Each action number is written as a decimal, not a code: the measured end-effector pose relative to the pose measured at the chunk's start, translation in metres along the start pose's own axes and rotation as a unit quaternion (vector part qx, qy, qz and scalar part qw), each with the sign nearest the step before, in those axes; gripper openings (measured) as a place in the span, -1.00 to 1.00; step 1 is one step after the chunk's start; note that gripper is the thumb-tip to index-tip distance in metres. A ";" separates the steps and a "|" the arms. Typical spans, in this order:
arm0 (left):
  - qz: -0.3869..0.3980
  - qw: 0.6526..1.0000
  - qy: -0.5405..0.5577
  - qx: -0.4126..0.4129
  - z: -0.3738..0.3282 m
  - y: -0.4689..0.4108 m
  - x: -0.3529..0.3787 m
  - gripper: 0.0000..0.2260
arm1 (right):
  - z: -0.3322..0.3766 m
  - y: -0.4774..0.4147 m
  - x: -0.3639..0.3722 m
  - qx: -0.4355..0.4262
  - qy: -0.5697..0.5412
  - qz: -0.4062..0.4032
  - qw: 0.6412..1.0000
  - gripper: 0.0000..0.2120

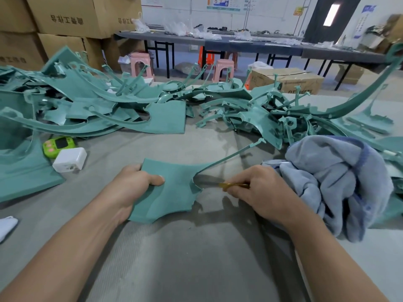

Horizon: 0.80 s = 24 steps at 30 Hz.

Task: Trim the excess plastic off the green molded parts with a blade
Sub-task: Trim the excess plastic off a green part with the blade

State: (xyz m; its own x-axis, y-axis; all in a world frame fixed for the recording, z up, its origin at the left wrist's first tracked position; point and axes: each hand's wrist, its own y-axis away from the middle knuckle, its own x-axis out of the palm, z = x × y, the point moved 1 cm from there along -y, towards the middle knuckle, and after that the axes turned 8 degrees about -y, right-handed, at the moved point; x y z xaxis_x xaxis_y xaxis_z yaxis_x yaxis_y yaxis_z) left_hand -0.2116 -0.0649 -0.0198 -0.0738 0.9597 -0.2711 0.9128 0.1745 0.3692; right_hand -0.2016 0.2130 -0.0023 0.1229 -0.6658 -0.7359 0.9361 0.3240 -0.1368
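- Green molded part [170,192] sits front and centre over the grey mat [196,269]; its thin curved arm runs up and right.
- Left hand [133,188] is clamped on the part's left edge, thumb on top.
- Right hand [259,192] pinches the knife's brass-coloured handle [233,185]. The blade [205,180] sits at the notch where the arm meets the panel.
- Risk: the edge points toward the left thumb, so a slip off the flash could run the blade across the panel into it.
- Risk: the part is held on one side only. It may flex under cutting force, gouging the face or snapping the arm.
- The towel [338,184] beside the right wrist could snag the stroke.
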 end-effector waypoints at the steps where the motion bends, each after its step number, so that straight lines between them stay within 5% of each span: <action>1: 0.002 1.000 0.002 -0.001 0.000 0.000 0.000 -0.87 | 0.001 0.001 0.002 -0.010 -0.018 -0.018 1.000 -0.87; 13: 0.001 0.988 0.131 -0.076 -0.004 0.000 -0.011 -0.93 | 0.009 -0.001 0.020 -0.051 -0.001 0.039 0.998 -0.91; 17: 0.008 0.990 0.121 -0.076 -0.005 0.003 -0.010 -0.93 | 0.007 -0.004 0.023 -0.050 -0.138 -0.067 0.987 -0.83; 19: 0.005 0.991 0.114 -0.073 -0.005 0.004 -0.009 -0.91 | 0.008 -0.006 0.022 -0.041 -0.105 -0.086 0.990 -0.85; 24: 0.002 0.986 0.150 -0.073 -0.005 0.003 -0.011 -0.92 | 0.011 -0.002 0.029 -0.040 -0.030 0.044 0.998 -0.80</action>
State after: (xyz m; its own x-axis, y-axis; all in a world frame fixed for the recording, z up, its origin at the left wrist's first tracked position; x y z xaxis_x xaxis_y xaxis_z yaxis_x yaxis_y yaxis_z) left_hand -0.2103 -0.0742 -0.0110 -0.2059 0.9786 -0.0026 0.8471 0.1796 0.5001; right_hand -0.1966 0.1861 -0.0161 0.2254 -0.6703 -0.7070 0.8917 0.4344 -0.1275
